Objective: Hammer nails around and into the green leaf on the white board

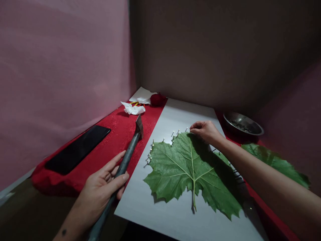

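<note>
A large green leaf [173, 167] lies on a white board [160, 217], its stem toward me. Several nails [150, 152] stand along the leaf's left and upper edges, and more show along its right side under my forearm. My left hand [107, 184] is wrapped round the dark handle of a hammer [127, 152], whose head points away from me above the red cloth. At the leaf's top tip, the fingers of my right hand [204, 130] are pinched together; what they hold is too small to make out.
On the red cloth [112, 144], a black phone [79, 149] lies left, with crumpled white tissue [132, 108] and a dark red object [157, 99] farther back. A metal bowl [243, 124] of small dark pieces and another leaf [278, 164] are at right.
</note>
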